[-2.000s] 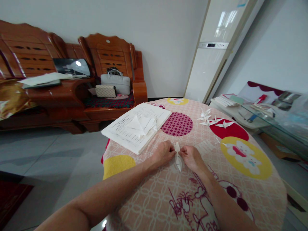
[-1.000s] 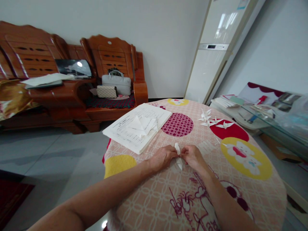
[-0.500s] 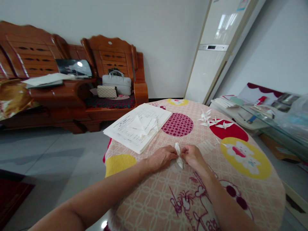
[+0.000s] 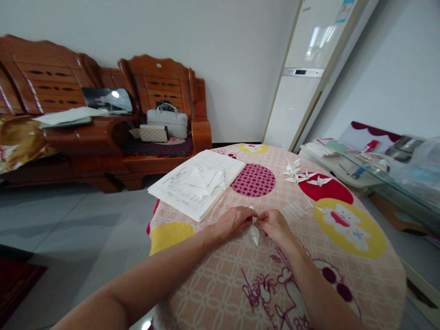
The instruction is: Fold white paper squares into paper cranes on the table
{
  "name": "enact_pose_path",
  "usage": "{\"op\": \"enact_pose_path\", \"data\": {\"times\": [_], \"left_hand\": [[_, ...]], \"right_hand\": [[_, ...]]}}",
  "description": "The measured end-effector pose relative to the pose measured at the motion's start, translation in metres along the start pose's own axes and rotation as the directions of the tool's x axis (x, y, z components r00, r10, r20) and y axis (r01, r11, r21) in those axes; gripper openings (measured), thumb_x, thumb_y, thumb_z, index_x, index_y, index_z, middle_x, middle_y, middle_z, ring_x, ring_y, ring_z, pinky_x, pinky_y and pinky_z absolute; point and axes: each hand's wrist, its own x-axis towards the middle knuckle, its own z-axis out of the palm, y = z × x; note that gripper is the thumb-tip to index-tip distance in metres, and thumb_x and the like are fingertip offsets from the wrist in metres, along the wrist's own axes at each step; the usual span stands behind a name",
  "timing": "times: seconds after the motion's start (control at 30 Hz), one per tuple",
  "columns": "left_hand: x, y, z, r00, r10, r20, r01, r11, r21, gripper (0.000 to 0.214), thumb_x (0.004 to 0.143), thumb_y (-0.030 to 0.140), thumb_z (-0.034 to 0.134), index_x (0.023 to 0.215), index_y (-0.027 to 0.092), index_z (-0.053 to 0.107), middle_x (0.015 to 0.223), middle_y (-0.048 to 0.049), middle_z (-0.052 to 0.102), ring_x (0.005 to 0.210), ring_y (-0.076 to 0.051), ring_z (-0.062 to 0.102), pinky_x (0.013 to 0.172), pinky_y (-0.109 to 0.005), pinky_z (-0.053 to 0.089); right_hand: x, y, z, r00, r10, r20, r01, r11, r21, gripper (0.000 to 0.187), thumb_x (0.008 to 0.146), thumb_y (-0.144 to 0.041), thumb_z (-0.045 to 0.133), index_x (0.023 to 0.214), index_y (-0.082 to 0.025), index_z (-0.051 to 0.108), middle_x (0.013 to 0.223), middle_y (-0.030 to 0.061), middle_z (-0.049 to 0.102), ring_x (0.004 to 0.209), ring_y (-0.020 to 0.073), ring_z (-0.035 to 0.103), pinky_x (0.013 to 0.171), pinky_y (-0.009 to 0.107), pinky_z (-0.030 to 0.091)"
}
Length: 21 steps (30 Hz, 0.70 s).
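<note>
Between my two hands is a small white folded paper (image 4: 255,233), its pointed lower end sticking out toward me. My left hand (image 4: 237,222) pinches it from the left, fingers curled over its upper part. From the right, my right hand (image 4: 272,224) closes its thumb and fingertips on the same paper. Fingers hide much of its middle. Several finished white paper cranes (image 4: 292,168) sit grouped at the far right of the table, partly over a red circle on the cloth.
A stack of printed sheets (image 4: 178,183) lies at the table's left, with folded white paper pieces (image 4: 201,181) on top. The round table has a patterned cloth (image 4: 206,284). A glass shelf (image 4: 388,181) with clutter stands to the right; a wooden sofa (image 4: 158,91) is behind.
My fingers have come closer together over the folded paper, covering more of its upper part. Its lower point now shows a little nearer to me. The view has tilted slightly.
</note>
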Motion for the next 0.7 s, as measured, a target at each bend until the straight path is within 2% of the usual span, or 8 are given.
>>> {"op": "enact_pose_path", "data": {"times": [0.23, 0.4, 0.53, 0.7], "left_hand": [[0.014, 0.004, 0.001, 0.993, 0.004, 0.117, -0.029, 0.976, 0.214, 0.020, 0.092, 0.018, 0.049, 0.098, 0.018, 0.067, 0.085, -0.0049, 0.061, 0.077, -0.015, 0.057, 0.067, -0.023, 0.041], [0.021, 0.006, -0.001, 0.985, 0.003, 0.173, -0.051, 0.961, 0.271, 0.018, 0.091, 0.018, 0.050, 0.098, 0.018, 0.066, 0.085, -0.0048, 0.060, 0.077, -0.016, 0.059, 0.068, -0.024, 0.043], [0.024, 0.005, -0.004, 0.985, 0.008, 0.170, -0.046, 0.974, 0.223, 0.017, 0.089, 0.014, 0.049, 0.097, 0.015, 0.065, 0.089, -0.0058, 0.063, 0.083, -0.017, 0.061, 0.072, -0.025, 0.045], [0.020, 0.003, -0.006, 0.998, 0.004, 0.070, -0.009, 0.998, 0.068, 0.015, 0.086, 0.012, 0.050, 0.091, 0.014, 0.065, 0.089, -0.0051, 0.065, 0.083, -0.016, 0.060, 0.075, -0.024, 0.045]], "right_hand": [[-0.001, 0.001, 0.001, 1.000, 0.027, 0.008, -0.028, 0.998, 0.060, 0.006, 0.069, -0.020, 0.063, 0.064, -0.016, 0.062, 0.040, -0.0039, 0.054, 0.038, 0.0105, 0.050, 0.041, 0.020, 0.033], [-0.003, 0.001, 0.000, 1.000, 0.028, 0.014, -0.028, 0.998, 0.060, 0.008, 0.069, -0.019, 0.061, 0.063, -0.016, 0.065, 0.040, -0.0030, 0.055, 0.037, 0.0098, 0.049, 0.042, 0.020, 0.034], [-0.005, 0.001, -0.001, 1.000, 0.007, 0.009, -0.008, 0.999, 0.051, 0.011, 0.071, -0.022, 0.060, 0.064, -0.016, 0.066, 0.044, -0.0015, 0.058, 0.038, 0.0103, 0.050, 0.043, 0.021, 0.035], [-0.008, -0.002, -0.001, 0.996, -0.056, -0.070, 0.055, 0.998, -0.012, 0.016, 0.073, -0.031, 0.064, 0.070, -0.016, 0.068, 0.055, 0.0026, 0.065, 0.051, 0.0144, 0.059, 0.048, 0.022, 0.037]]}}
